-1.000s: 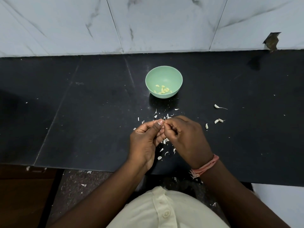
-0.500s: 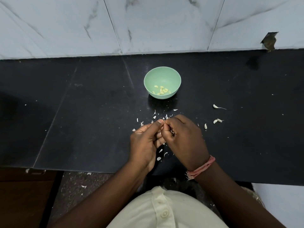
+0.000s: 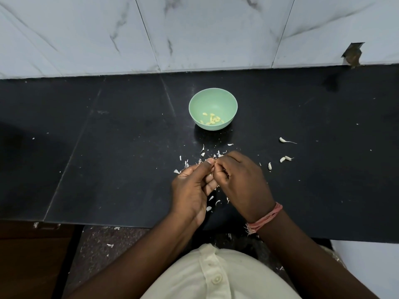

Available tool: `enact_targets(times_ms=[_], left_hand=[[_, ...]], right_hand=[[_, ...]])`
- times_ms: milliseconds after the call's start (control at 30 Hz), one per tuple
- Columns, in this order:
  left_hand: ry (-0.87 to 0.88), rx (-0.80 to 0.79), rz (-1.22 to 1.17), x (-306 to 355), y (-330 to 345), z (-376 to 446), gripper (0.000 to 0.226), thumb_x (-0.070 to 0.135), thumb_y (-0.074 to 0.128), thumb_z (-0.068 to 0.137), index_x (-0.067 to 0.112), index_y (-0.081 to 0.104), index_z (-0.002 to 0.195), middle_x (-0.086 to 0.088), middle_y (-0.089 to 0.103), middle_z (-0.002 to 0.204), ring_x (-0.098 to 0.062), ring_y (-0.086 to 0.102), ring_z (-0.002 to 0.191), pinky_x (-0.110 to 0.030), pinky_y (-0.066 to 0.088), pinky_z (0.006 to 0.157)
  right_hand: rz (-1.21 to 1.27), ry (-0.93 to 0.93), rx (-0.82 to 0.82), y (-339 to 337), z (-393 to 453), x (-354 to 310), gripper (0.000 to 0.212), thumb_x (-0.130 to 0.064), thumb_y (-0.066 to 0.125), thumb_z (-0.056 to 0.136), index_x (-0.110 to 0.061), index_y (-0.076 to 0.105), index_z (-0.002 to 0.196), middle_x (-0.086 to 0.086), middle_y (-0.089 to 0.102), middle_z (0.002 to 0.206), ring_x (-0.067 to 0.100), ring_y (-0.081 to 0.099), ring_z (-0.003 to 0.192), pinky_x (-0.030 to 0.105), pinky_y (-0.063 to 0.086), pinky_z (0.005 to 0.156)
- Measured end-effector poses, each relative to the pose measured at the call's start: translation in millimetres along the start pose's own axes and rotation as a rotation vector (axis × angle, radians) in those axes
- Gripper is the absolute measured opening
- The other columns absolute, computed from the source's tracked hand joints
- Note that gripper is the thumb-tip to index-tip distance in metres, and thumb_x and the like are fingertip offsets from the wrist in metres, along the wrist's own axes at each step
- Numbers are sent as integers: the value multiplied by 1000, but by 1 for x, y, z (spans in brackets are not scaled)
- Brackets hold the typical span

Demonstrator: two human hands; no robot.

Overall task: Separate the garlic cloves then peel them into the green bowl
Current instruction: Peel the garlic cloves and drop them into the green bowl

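Note:
A small green bowl stands on the black counter and holds several peeled yellowish cloves. Below it, my left hand and my right hand meet fingertip to fingertip over the counter, both pinched on one garlic clove that is almost wholly hidden by the fingers. Unpeeled white cloves lie to the right: one with a long tail, a pair and a single one. White peel scraps are scattered around and under my hands.
The black counter ends at a front edge just below my wrists. A white marble-tiled wall rises behind it, with a broken notch at the right. More peel scraps lie on the floor beneath the edge.
Both hands stay pinched together on the clove, with only small finger movements. The bowl and the loose cloves have not moved on the counter.

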State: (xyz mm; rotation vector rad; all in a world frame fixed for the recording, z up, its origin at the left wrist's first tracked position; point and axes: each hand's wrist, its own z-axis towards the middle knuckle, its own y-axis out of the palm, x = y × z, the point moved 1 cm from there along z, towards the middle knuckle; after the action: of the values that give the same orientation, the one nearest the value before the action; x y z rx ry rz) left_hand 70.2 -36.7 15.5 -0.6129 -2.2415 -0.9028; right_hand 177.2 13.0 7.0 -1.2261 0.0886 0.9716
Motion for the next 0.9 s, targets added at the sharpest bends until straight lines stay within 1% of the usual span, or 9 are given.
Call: enact_targets(times_ms=[67, 133, 200, 333, 433, 567, 733, 833, 900], left_hand=[[-7, -8, -17, 0, 0, 0, 5, 6, 72, 90, 3, 70, 87, -12, 73, 81, -18, 71, 70, -27, 61, 68], [-13, -16, -26, 1, 0, 0, 6, 6, 71, 90, 1, 69, 90, -12, 72, 78, -17, 71, 67, -27, 61, 67], [-14, -17, -24, 0, 1, -1, 6, 5, 70, 91, 0, 69, 91, -11, 72, 76, -16, 70, 65, -26, 61, 64], [-9, -8, -25, -2, 2, -2, 6, 4, 69, 90, -1, 70, 88, -9, 69, 71, -14, 67, 62, -26, 59, 60], [-9, 3, -30, -4, 3, -2, 6, 4, 69, 90, 0, 70, 85, -9, 67, 69, -13, 64, 60, -25, 58, 58], [-24, -2, -33, -4, 7, -2, 7, 3, 67, 91, 0, 69, 85, -6, 67, 66, -11, 65, 56, -23, 56, 54], [-29, -6, -27, -3, 6, -2, 7, 4, 67, 92, 0, 69, 86, -6, 68, 65, -11, 66, 56, -23, 56, 55], [-38, -9, -40, -2, 4, -1, 6, 5, 68, 91, 0, 70, 91, -9, 71, 72, -14, 70, 63, -25, 60, 61], [-46, -14, -42, -2, 1, 0, 6, 5, 68, 92, 0, 71, 92, -11, 73, 76, -17, 72, 68, -27, 61, 64]], right_hand=[[-16, -2, -1, 1, 0, -1, 25, -25, 52, 93, -11, 64, 76, 1, 59, 77, 19, 56, 70, 31, 45, 61], [-26, 18, 0, 1, 1, -1, 17, -18, 62, 90, -10, 63, 75, 1, 58, 77, 19, 55, 70, 31, 43, 62], [-23, 45, -8, 2, 1, -1, 14, -13, 68, 87, -10, 63, 75, 1, 58, 76, 18, 54, 69, 31, 43, 60], [3, 61, 6, 3, 0, -1, 13, -14, 64, 87, -9, 63, 75, 2, 57, 75, 20, 54, 67, 33, 45, 58], [-23, 54, 30, 5, 1, 0, 19, -19, 55, 88, -9, 61, 72, 2, 56, 74, 21, 53, 65, 36, 46, 56], [-48, 15, 72, 5, 2, 0, 24, -21, 49, 87, -8, 58, 69, 3, 54, 70, 20, 51, 62, 34, 44, 54], [-49, 9, 71, 6, 4, 0, 23, -22, 49, 86, -11, 55, 67, 1, 52, 70, 18, 48, 62, 31, 41, 54], [-6, 35, 40, 7, 4, 1, 24, -25, 50, 87, -12, 58, 70, -1, 54, 72, 17, 50, 63, 32, 44, 54], [48, 66, 21, 5, 3, 1, 21, -24, 53, 87, -13, 58, 70, -2, 54, 72, 15, 49, 63, 32, 43, 54]])
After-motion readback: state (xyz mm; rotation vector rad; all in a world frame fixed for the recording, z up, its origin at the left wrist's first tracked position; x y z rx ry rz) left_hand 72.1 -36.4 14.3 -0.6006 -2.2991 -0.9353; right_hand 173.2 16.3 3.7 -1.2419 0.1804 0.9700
